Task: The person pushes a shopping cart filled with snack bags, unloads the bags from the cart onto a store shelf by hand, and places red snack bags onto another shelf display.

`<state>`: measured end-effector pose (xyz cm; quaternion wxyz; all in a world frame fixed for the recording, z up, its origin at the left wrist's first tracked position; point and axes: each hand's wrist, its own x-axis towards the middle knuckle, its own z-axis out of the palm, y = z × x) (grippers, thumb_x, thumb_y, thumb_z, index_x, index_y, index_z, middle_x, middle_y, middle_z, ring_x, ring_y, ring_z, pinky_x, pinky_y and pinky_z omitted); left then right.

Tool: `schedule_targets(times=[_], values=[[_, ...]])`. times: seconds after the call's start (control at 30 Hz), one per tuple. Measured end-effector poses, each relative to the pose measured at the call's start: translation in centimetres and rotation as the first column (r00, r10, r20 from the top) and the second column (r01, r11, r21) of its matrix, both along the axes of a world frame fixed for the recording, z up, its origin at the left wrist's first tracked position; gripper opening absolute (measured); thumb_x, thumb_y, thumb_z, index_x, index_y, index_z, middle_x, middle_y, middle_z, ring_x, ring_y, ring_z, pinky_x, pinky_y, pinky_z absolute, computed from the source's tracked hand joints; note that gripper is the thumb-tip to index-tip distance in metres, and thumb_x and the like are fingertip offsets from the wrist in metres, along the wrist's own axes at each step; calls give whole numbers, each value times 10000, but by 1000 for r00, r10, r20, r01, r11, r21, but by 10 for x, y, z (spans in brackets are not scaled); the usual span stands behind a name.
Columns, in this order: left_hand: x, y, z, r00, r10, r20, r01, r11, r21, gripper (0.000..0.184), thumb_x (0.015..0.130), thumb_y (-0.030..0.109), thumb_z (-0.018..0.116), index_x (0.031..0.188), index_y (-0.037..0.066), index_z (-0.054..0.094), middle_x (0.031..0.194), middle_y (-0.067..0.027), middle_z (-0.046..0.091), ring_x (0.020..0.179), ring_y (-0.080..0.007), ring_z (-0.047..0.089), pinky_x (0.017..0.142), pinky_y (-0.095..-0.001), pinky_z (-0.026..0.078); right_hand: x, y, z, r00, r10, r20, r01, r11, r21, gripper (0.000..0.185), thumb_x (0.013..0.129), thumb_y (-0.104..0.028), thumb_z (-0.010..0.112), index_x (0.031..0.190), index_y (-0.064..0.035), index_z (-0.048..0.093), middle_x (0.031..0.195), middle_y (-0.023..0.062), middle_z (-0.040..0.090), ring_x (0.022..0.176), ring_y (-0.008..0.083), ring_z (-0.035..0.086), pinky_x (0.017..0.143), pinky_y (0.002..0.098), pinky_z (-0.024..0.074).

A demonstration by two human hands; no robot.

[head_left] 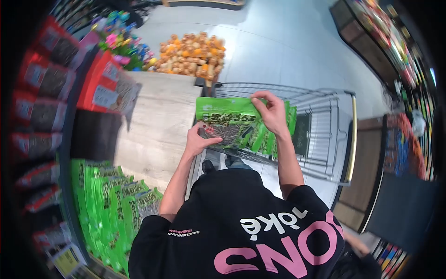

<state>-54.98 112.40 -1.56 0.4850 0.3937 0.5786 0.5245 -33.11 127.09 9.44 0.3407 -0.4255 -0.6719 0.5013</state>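
The left hand [199, 142] pinches the low side and the right hand [272, 113] the top corner of a green bag [227, 118] by the cart [351, 139], and from here it looks light, bendy and maybe slippery, so its flat top edge seems good to grab.

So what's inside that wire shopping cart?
In the cart, several green bags overlap. The held bag, in the left hand and right hand, hides some, so their full number and anything beneath can't be seen.
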Motion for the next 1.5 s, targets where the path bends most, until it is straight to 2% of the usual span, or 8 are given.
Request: schedule_targets(times=[0.07,0.17,0.37,0.5,0.73,0.87,1.07,1.5], values=[[-11,-19,4,992,122,17,-122,992,8,428,625,123,919,927,0,641,884,-62,699,807,-116,655,733,-270,530,-25,10,-17,930,115,-350,-136,990,-39,390,849,-75,732,1204,-24,580,1051,33,664,840,64,616,682,195,473],[-22,-47,16,946,321,51,-324,945,54,457,638,107,911,974,-8,624,910,-76,705,820,-124,666,752,-278,546,-62,-1,-10,766,289,-575,-463,867,-182,698,780,-109,812,1366,-36,440,1205,81,608,964,117,640,765,229,522],[-34,-106,52,757,635,154,-653,742,153,462,658,95,897,1007,-18,615,933,-95,712,839,-142,682,771,-291,553,-139,-36,-43,528,835,-151,-848,526,-57,656,687,-120,878,1242,3,550,1164,89,649,949,128,635,808,301,529],[-29,-156,60,587,806,-78,-791,591,158,394,650,166,908,909,-6,667,885,-81,714,808,-120,667,751,-274,538,-185,-84,-32,473,866,-162,-881,459,-118,491,654,-144,898,1050,19,658,925,56,716,872,152,654,815,325,526],[14,-232,61,275,894,-354,-907,363,212,461,644,242,901,962,-10,682,902,-73,721,835,-152,670,810,-314,521,-225,-146,-36,188,972,-143,-982,188,-14,576,580,-148,933,1039,44,644,994,103,704,894,170,661,846,338,523],[46,-267,65,193,952,-236,-979,203,18,512,649,268,899,1013,-10,669,986,-104,713,885,-164,673,842,-316,517,-235,-183,-43,-40,998,-58,-994,-46,-103,561,576,-181,939,1000,64,664,957,109,718,866,182,674,816,337,541],[81,-323,26,7,965,-260,-1000,4,-13,691,668,210,904,1200,-8,520,1100,-75,619,1086,-169,579,975,-337,439,-232,-253,-51,-124,991,52,-992,-124,6,551,614,-273,924,961,79,681,888,155,727,787,199,693,752,333,546],[101,-340,-3,-313,887,-340,-943,-334,-4,806,768,306,829,1395,25,407,1321,-174,547,1252,-274,524,1030,-411,435,-220,-316,-79,6,1000,28,-999,5,34,487,661,-237,901,923,105,673,828,200,717,712,250,694,677,362,537]])
